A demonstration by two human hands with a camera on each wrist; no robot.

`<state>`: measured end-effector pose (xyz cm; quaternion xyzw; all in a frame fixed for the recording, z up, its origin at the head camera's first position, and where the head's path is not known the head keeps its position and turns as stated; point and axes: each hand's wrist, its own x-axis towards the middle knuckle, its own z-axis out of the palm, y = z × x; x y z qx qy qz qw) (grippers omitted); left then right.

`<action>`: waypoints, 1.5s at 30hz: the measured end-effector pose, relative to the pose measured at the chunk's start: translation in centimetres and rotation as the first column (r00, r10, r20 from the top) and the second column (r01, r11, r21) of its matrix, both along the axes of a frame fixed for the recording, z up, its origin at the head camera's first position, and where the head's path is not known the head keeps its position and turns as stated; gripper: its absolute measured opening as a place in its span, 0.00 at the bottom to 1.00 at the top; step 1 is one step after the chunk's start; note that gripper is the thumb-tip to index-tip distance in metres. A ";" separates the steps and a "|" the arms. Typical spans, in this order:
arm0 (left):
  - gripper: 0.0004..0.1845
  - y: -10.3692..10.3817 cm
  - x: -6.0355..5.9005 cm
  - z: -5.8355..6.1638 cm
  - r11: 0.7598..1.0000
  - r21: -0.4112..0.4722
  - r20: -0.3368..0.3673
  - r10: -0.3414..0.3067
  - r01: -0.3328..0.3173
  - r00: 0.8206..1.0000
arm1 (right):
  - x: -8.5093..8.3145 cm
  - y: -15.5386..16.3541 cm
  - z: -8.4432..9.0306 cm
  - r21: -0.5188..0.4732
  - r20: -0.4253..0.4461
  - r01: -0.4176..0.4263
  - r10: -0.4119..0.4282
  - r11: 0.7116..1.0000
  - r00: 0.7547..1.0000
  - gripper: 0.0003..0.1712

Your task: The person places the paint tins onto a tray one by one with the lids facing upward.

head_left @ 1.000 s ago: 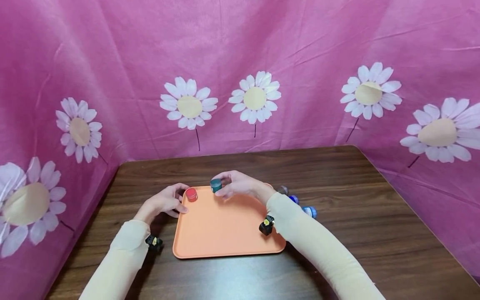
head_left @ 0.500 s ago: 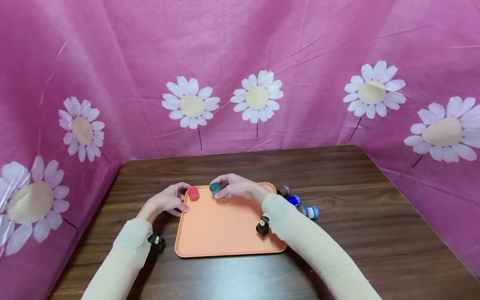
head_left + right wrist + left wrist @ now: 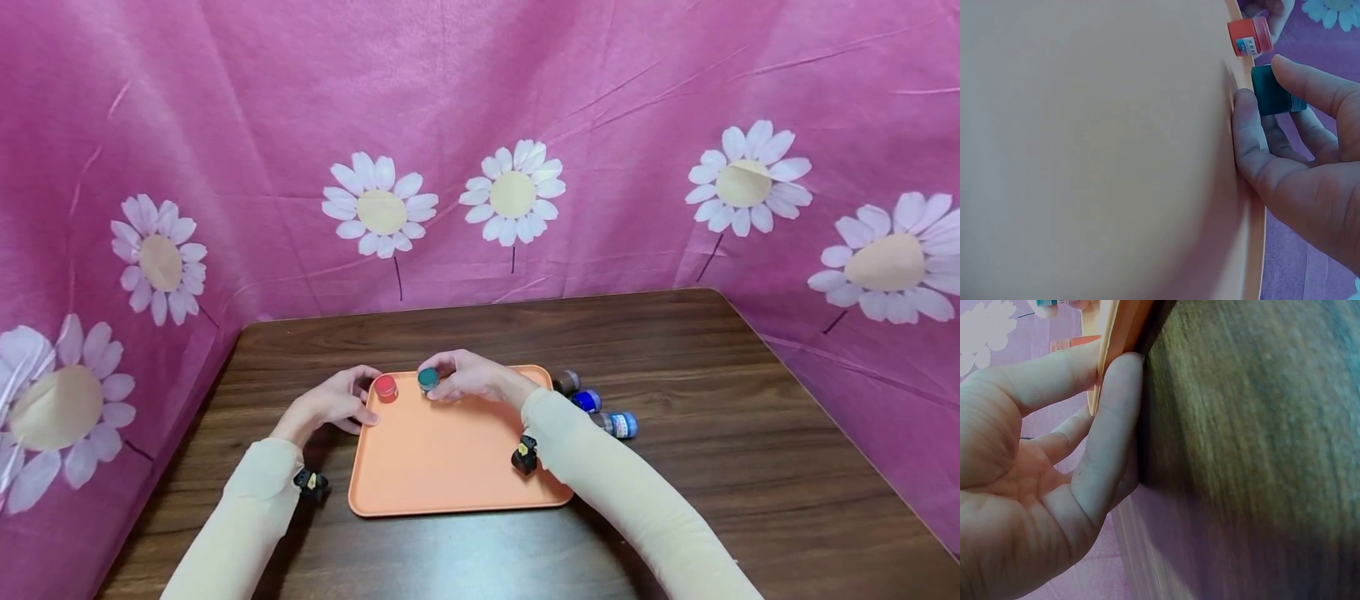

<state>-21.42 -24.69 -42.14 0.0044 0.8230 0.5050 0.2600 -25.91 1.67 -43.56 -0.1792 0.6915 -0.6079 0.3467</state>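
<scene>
Fingers (image 3: 1310, 81) of the right hand (image 3: 471, 377) pinch a partly hidden green jar (image 3: 1266, 92).

The right sleeve (image 3: 626, 492) hides part of the orange tray (image 3: 450, 462).

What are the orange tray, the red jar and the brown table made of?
The orange tray looks like matte plastic: one even colour, with a smooth rounded rim. The red jar is probably plastic too, as one end looks shiny and see-through, but glass is possible. The brown table has streaky grain and a soft shine: wood, or maybe a woodlike coating.
</scene>
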 end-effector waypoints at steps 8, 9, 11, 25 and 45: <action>0.41 0.0 0.0 -0.1 1.000 -0.007 0.001 -0.002 0.002 1.000 | 0.3 -0.7 -0.1 0.051 -0.034 -0.019 0.020 0.999 0.999 0.26; 0.41 0.1 0.0 -0.1 1.000 -0.008 0.001 -0.002 0.002 1.000 | 0.4 -0.8 -0.1 0.066 -0.046 -0.016 0.019 0.998 0.999 0.26; 0.41 0.1 0.0 -0.1 1.000 -0.008 0.002 0.000 0.000 1.000 | 0.5 -0.8 0.0 0.090 -0.063 -0.006 0.012 0.996 0.998 0.25; 0.41 0.1 -0.2 -0.1 1.000 -0.015 0.012 0.006 -0.006 1.000 | 0.6 -0.5 0.0 0.107 -0.071 -0.008 0.015 0.994 0.997 0.26; 0.42 0.1 -0.3 -0.2 1.000 -0.025 0.011 0.001 -0.001 1.000 | 0.6 -0.4 0.0 0.181 -0.152 -0.048 0.076 0.982 0.985 0.25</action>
